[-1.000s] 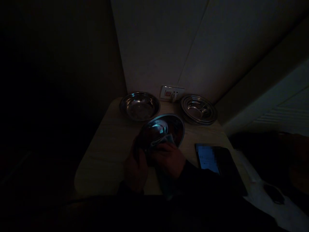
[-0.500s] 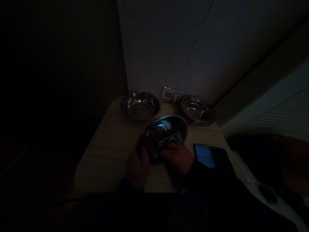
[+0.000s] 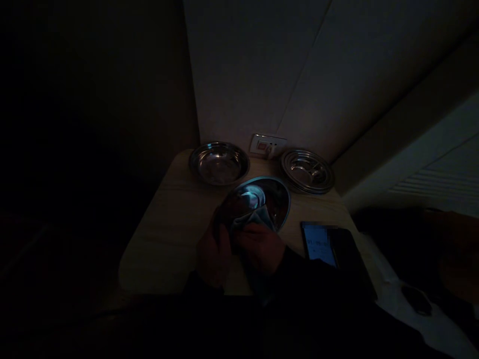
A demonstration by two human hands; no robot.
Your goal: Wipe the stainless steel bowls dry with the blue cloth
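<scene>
Wiping, by the look of it. Right hand (image 3: 262, 248) keeps a closed grip on a cloth (image 3: 259, 216) inside a tilted metal bowl (image 3: 281, 197); left hand (image 3: 212, 257) grips the bowl's near-left edge, fingertips lost in the dark. Bowl is over the middle of the worktop (image 3: 160, 239); cannot tell if it touches. Next stroke probably calls for a steady left hold, cloth flat to the metal.

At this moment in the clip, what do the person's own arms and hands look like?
The left hand and right hand look bare, with no gloves visible. The sleeves are long and dark; the light is too dim to show any markings.
</scene>
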